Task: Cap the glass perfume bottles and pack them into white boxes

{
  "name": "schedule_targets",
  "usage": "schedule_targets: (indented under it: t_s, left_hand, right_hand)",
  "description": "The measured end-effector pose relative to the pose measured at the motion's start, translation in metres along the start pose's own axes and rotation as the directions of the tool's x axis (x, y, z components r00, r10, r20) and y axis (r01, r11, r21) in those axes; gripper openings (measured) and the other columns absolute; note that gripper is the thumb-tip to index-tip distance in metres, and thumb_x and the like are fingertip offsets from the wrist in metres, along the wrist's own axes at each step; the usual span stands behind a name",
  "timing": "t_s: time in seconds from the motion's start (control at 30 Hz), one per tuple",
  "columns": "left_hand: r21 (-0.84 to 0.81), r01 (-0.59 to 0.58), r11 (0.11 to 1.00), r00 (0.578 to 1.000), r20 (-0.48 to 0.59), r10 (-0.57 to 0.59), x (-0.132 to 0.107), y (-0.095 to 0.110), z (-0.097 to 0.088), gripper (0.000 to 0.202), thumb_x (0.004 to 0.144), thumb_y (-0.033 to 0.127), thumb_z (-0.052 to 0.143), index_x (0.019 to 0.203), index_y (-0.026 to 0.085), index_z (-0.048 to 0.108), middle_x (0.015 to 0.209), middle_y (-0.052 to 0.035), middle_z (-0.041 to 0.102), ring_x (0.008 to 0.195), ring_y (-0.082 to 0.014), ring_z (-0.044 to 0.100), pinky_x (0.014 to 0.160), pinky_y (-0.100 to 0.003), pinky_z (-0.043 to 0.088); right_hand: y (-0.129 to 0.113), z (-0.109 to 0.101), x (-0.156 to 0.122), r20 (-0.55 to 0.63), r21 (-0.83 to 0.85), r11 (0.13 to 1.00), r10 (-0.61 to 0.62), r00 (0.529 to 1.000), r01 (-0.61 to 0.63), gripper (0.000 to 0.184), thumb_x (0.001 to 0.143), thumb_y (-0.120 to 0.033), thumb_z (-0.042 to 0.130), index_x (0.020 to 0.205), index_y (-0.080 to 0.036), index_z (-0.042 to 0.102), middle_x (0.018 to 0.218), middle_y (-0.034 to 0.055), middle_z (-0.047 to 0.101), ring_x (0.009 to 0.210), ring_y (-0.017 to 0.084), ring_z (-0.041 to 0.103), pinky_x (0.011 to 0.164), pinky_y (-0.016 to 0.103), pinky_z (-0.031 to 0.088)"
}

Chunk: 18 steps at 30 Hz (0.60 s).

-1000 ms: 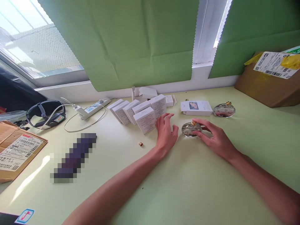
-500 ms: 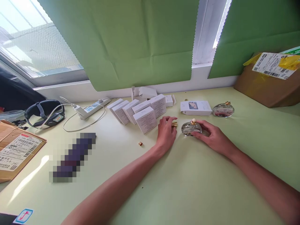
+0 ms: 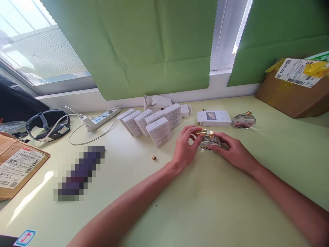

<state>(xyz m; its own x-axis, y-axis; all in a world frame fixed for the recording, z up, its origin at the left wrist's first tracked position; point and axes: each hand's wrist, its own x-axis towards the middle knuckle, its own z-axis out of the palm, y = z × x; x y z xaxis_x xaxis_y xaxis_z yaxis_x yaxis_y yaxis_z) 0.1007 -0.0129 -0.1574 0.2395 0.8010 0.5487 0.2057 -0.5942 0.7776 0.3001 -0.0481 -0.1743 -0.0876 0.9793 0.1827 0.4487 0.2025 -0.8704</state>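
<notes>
My left hand [image 3: 187,145] is closed on a shiny gold bottle cap [image 3: 202,132], pinched between thumb and fingers and tipped on its side. Just right of it stands a clear oval perfume bottle [image 3: 210,144] with a gold spray top [image 3: 211,134]. The fingers and thumb of my right hand [image 3: 231,146] grip this bottle's right side, its base at the table. Left of my left hand, a small copper-gold ring-like piece [image 3: 153,158] lies on the table. A second oval perfume bottle [image 3: 244,120] stands farther back on the right.
Several white cartons [image 3: 159,132] stand tilted behind my left hand. A white box [image 3: 214,118] lies behind the bottle. At left are a power strip [image 3: 102,117], a black headset [image 3: 48,125] and a brown parcel [image 3: 20,164]. A cardboard box [image 3: 290,92] sits back right.
My left hand has lifted the gold cap from the table and moved right, bringing it beside the bottle's spray top. My right hand stays on the bottle.
</notes>
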Motion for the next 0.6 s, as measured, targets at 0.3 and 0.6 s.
schedule_targets:
  t_s: [0.3, 0.6]
  left_hand:
    - [-0.013, -0.131, 0.991, 0.991, 0.024, 0.132, -0.001, 0.015, 0.0, 0.025, 0.095, 0.024, 0.064, 0.119, 0.026, 0.063, 0.107, -0.0038, 0.071, 0.094, -0.0152, 0.064, 0.08, -0.03, 0.055]
    - [0.076, -0.261, 0.962, 0.96, 0.126, 0.25, -0.002, 0.002, -0.002, 0.026, 0.097, 0.027, 0.061, 0.122, 0.026, 0.065, 0.116, -0.0057, 0.071, 0.109, -0.0181, 0.063, 0.088, -0.034, 0.055]
  right_hand:
    - [-0.012, 0.005, -0.003, 0.04, -0.029, 0.998, -0.048, 0.998, 0.049, 0.042, 0.089, -0.054, 0.065, 0.125, -0.032, 0.063, 0.112, 0.0012, 0.075, 0.097, 0.026, 0.067, 0.084, 0.039, 0.054]
    - [-0.015, 0.011, -0.009, 0.051, -0.003, 0.998, -0.066, 0.997, 0.066, 0.051, 0.089, -0.051, 0.067, 0.135, -0.033, 0.053, 0.122, 0.0057, 0.072, 0.11, 0.028, 0.068, 0.088, 0.042, 0.057]
